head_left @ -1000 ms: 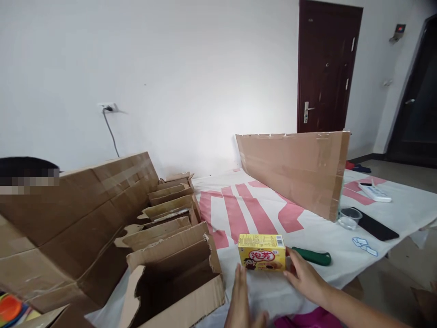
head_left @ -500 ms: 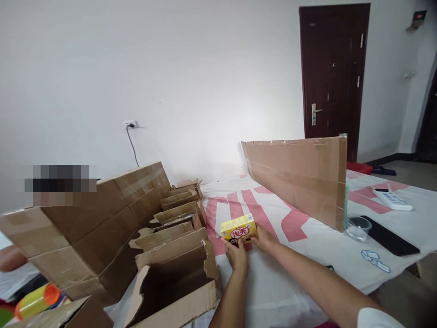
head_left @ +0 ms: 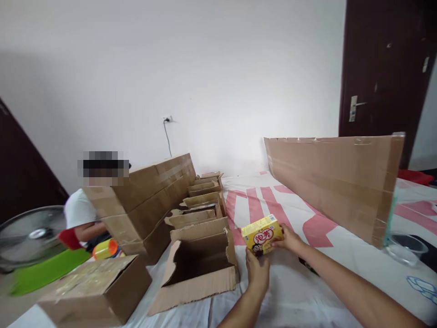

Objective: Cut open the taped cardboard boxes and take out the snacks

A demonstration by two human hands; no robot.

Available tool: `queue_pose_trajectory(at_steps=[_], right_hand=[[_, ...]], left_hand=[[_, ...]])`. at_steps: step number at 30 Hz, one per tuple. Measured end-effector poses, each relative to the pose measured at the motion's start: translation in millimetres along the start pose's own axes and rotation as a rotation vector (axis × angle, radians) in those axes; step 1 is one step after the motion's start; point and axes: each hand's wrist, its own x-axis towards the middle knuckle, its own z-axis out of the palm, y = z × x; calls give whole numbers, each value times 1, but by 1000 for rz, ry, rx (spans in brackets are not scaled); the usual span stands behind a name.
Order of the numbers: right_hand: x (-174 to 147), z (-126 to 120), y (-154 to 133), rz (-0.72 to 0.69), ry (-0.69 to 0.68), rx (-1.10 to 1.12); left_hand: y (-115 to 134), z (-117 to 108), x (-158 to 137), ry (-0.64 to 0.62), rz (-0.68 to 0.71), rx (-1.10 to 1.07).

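A small yellow snack box [head_left: 262,233] with red and white lettering is held tilted over the cloth, its printed front turned towards me. My right hand [head_left: 290,239] grips its right end, fingers closed round the edge. At the lower left corner, my left hand [head_left: 258,271] supports it with thumb and fingers pressed against the bottom. Left of both hands stands an open cardboard carton [head_left: 201,287], its inside dark. Behind that carton, several more open cartons [head_left: 201,200] run in a row towards the wall.
A tall cardboard barrier [head_left: 334,177] stands on the right, and a long cardboard wall [head_left: 153,196] on the left. Past the left one sits a person [head_left: 80,209] near a fan [head_left: 37,233]. A closed carton [head_left: 99,287] lies front left; a clear plastic tub [head_left: 406,248] is at right.
My view has swung left, bringing the seated person, the fan and the closed carton into sight. The snack box has tilted, showing more of its front, and stays in both hands.
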Motion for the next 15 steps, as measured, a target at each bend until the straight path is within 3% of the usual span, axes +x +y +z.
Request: queue_pose_trajectory(at_steps=[2,5,8,12,15], right_hand=[[-16,-7,0,-24,-54,17],[-48,-15,7,-47,-208,70],[-78,-13,10,-47,-380,123],[-96,5,5,-2,-461,109],[-96,18,-2,-1,-519,170]], left_hand=[[-16,-19,-31,-45,21,-29],[-40,-55,-72,-274,153,-85],[-53,-91,-93,-423,190,-94],[-54,-138,-93,-385,290,-71],[-52,-182,-84,-188,249,82]])
